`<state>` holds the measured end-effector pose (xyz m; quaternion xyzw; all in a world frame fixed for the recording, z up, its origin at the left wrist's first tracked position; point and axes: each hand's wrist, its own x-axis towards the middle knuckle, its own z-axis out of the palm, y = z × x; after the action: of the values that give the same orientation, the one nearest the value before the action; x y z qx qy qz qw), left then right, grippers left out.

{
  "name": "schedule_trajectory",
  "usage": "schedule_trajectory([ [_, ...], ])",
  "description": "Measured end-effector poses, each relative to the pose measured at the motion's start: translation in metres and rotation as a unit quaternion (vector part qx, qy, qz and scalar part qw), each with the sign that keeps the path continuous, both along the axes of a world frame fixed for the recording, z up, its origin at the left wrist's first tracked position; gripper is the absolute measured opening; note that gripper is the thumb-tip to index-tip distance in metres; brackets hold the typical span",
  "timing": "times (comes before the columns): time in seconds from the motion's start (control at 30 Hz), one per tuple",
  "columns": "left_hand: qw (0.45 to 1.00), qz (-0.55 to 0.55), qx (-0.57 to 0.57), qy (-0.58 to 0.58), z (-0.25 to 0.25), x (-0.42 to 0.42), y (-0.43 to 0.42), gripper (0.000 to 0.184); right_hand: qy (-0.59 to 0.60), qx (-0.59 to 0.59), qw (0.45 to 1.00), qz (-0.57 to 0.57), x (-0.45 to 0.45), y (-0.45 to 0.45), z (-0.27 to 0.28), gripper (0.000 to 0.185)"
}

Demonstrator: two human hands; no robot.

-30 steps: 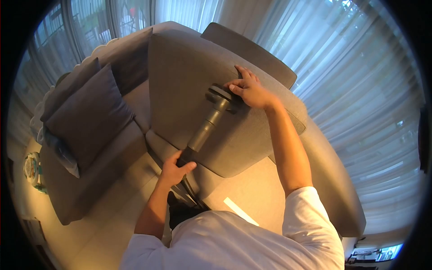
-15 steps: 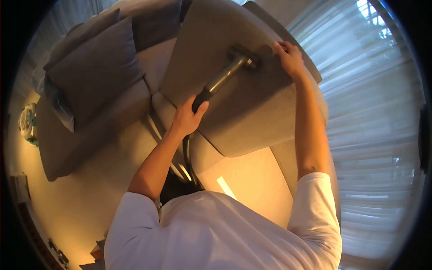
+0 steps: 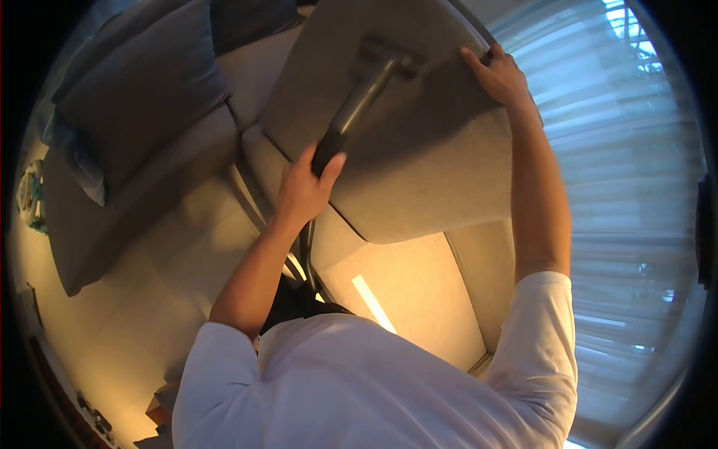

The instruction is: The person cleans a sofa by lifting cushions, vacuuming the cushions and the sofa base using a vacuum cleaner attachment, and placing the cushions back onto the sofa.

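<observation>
My left hand (image 3: 303, 188) is wrapped around the dark grip of a vacuum cleaner wand (image 3: 365, 96). The wand's wide nozzle (image 3: 390, 58), a little blurred, lies against the broad face of a grey sofa cushion (image 3: 441, 176). Behind my hand a dark hose (image 3: 305, 251) runs down toward my body. At the cushion's upper right edge, my right hand (image 3: 504, 81) grips it, thumb on the near face and fingers over the rim. The cushion is tipped up, baring part of the lighter sofa base (image 3: 419, 288).
To the left stand grey pillows (image 3: 149, 97) on another sofa section, with a small bluish pillow (image 3: 78, 161) beside them. Sheer curtains (image 3: 613, 224) hang along the right. A round patterned object (image 3: 31, 196) is at the far left on the pale floor (image 3: 142, 329).
The nozzle has slid up and slightly left across the cushion. My right hand has shifted up and right along the cushion edge, its fingers now reaching over it. The view has moved a little.
</observation>
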<state>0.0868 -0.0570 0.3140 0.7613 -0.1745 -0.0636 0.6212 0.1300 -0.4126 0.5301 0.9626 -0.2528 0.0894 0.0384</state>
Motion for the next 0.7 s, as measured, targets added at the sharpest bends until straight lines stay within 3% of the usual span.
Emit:
schedule_trajectory([
  [0.03, 0.999, 0.005, -0.026, -0.045, 0.026, 0.014, -0.014, 0.057, -0.003, -0.003, 1.0, -0.002, 0.009, -0.002, -0.005, 0.093],
  [0.1, 0.995, -0.019, -0.093, -0.021, 0.076, 0.031, -0.033, 0.06, -0.062, -0.091, 0.994, -0.023, 0.032, -0.009, -0.026, 0.089],
  [0.2, 0.997, -0.067, -0.04, 0.0, 0.089, 0.038, -0.041, 0.062, -0.095, -0.04, 0.995, 0.004, 0.04, -0.007, -0.03, 0.08],
  [0.3, 0.998, -0.038, 0.034, -0.025, -0.009, 0.04, -0.049, 0.065, -0.073, -0.001, 0.994, 0.076, 0.042, -0.041, -0.038, 0.075],
  [0.47, 0.975, -0.066, 0.196, 0.084, -0.233, -0.002, 0.025, 0.068, -0.068, 0.019, 0.995, 0.071, 0.044, -0.062, -0.033, 0.098],
  [0.5, 0.954, -0.104, 0.253, 0.122, -0.26, -0.006, 0.052, 0.071, -0.065, 0.034, 0.995, 0.07, 0.053, -0.056, -0.025, 0.108],
  [0.57, 0.9, -0.144, 0.352, 0.211, -0.305, -0.011, 0.092, 0.075, -0.031, 0.052, 0.997, 0.052, 0.054, -0.052, -0.024, 0.11],
  [0.6, 0.904, -0.133, 0.369, 0.172, -0.324, -0.014, 0.109, 0.078, -0.02, 0.058, 0.997, 0.055, 0.055, -0.047, -0.021, 0.11],
  [0.63, 0.907, -0.125, 0.344, 0.206, -0.319, -0.009, 0.122, 0.075, -0.017, 0.052, 0.997, 0.056, 0.058, -0.039, -0.013, 0.107],
  [0.7, 0.951, -0.068, 0.261, 0.149, -0.314, -0.01, 0.134, 0.07, -0.017, 0.041, 0.998, 0.043, 0.069, -0.037, -0.011, 0.11],
])
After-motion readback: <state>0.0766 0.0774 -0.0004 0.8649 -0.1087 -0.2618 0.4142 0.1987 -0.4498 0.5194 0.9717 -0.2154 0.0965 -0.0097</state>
